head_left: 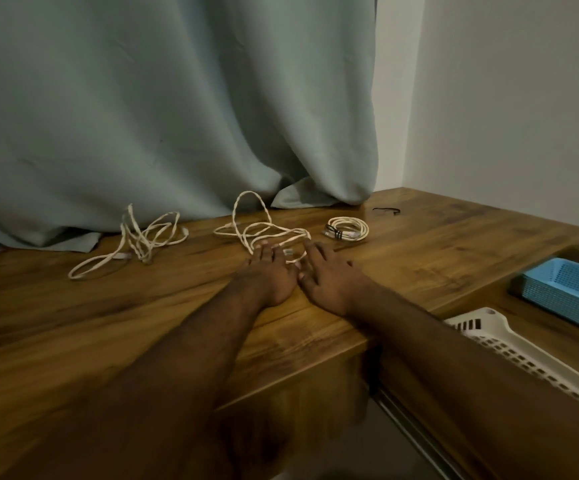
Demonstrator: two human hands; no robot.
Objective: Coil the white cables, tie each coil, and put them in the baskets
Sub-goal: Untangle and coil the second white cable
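Two loose white cables lie on the wooden table (73, 323): one tangle at the left (142, 237), another in the middle (260, 226). A coiled white cable (348, 228) bound with a dark tie rests to the right. My left hand (269, 271) lies flat with its fingertips on the near loops of the middle cable. Beside it, my right hand (329, 275) lies flat too, its fingers stretched toward that cable's right end. A cable plug (288, 252) shows between the two hands.
A grey-green curtain (177, 116) hangs down onto the back of the table. A small dark tie (387, 211) lies at the far right of the table. Lower on the right stand a blue basket (572, 289) and a white basket (510, 344).
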